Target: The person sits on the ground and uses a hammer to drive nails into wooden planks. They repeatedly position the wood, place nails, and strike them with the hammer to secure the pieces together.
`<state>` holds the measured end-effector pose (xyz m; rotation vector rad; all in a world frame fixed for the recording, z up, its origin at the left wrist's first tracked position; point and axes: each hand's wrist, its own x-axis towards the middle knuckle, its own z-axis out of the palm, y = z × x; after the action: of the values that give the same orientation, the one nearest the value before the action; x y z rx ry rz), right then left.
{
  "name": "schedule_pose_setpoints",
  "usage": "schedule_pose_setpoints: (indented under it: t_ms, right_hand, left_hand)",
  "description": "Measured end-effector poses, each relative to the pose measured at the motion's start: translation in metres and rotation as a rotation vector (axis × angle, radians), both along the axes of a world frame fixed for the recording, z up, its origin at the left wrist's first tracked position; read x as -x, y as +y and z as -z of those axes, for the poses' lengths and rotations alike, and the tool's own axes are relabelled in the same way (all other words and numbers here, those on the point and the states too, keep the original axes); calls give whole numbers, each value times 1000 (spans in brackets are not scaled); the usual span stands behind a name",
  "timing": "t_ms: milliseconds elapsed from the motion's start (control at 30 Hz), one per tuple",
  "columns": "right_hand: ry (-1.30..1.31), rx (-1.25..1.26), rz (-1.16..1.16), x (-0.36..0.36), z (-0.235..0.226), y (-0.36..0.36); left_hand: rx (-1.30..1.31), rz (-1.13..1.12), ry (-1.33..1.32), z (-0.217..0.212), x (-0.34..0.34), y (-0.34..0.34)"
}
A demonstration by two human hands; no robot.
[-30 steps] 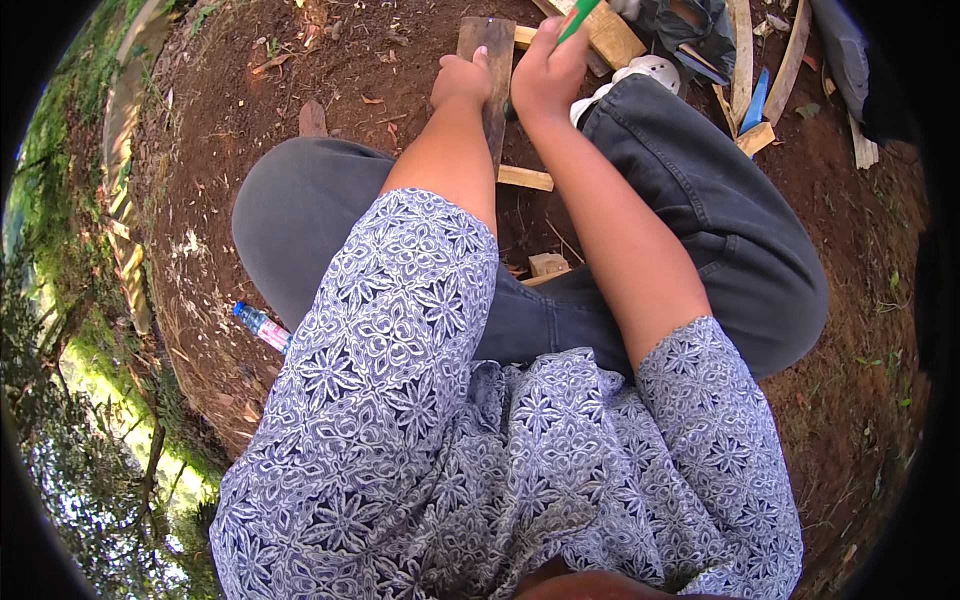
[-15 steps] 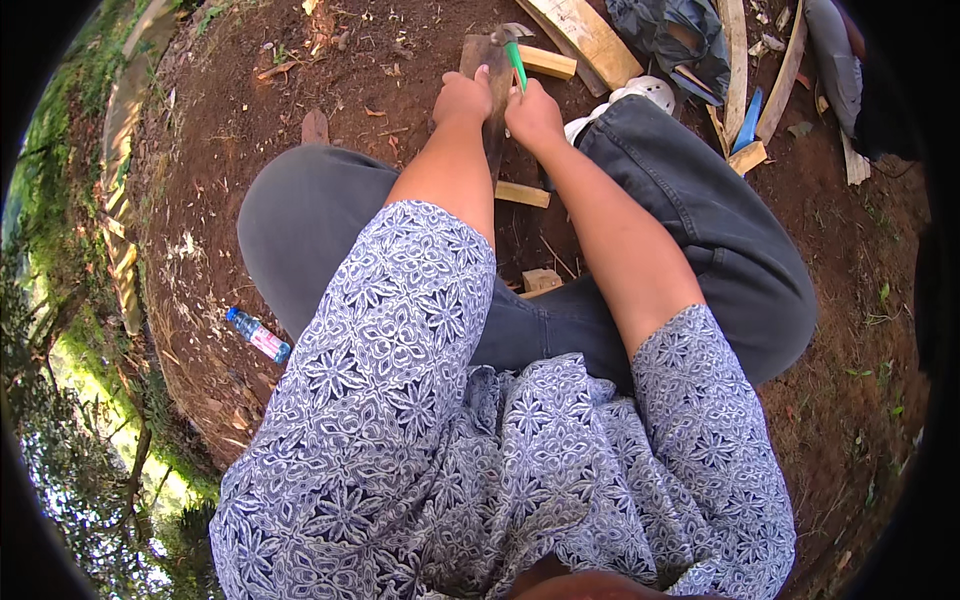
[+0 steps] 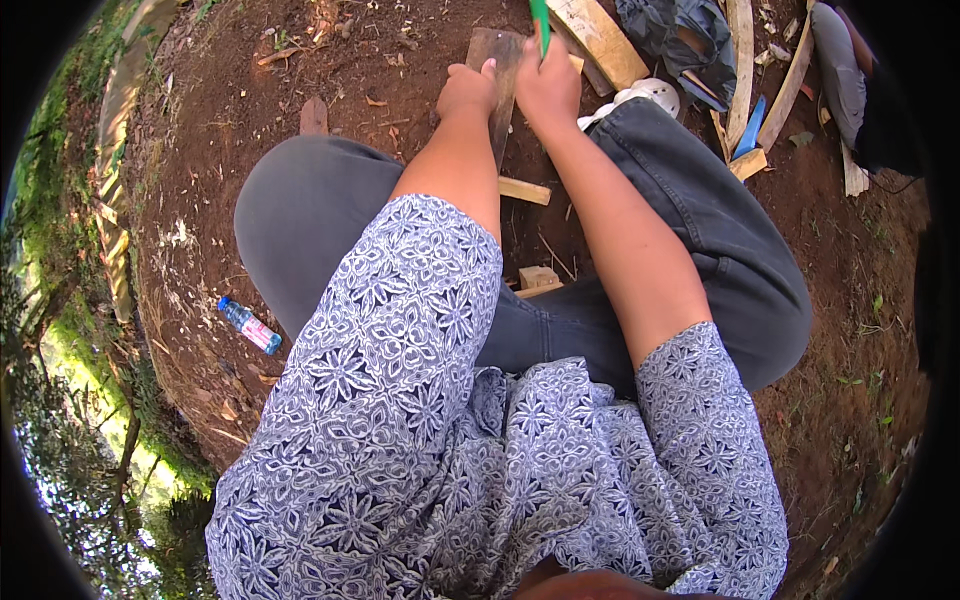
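My right hand [image 3: 550,90] is closed round the green handle [image 3: 541,22] of a hammer, raised at the far edge of the view. The hammer's head is out of sight. My left hand [image 3: 467,92] is closed on the left edge of a dark brown wooden plank [image 3: 496,47], its thumb pointing up over the wood. The plank runs away from me, between my bent legs. A pale wood strip [image 3: 524,191] shows crosswise at its near end, and a small wood block [image 3: 537,277] lies closer to me.
Beyond my right leg are light boards [image 3: 602,42], a dark plastic bag [image 3: 682,45], curved wood strips [image 3: 740,70] and a blue piece [image 3: 748,127]. A white shoe [image 3: 655,94] is beside them. Another person's grey-clad limb [image 3: 838,65] is at far right. A plastic bottle [image 3: 250,325] lies left.
My right hand has lifted the hammer up and to the right, so its head has left the view. My left hand stays on the plank.
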<state>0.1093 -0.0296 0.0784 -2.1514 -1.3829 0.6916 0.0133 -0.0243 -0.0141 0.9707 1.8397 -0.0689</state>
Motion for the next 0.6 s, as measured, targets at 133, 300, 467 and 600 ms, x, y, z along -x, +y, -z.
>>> schedule_pose_setpoints:
  t_ms: [133,300,467,600]
  right_hand:
    - [184,-382,115,28,-39,7]
    - [-198,370,-142,-18,39,-26]
    - [177,-370,-35,40,-37,5]
    - [114,-47,-68,29,-13,-15]
  left_hand:
    - [-16,-26,32,-6,4,9]
    - [-61,-15,3,-8,-5,16]
    - [-51,5,-8,-9,9,4]
    - [-59,-33,-3,-2,12,7]
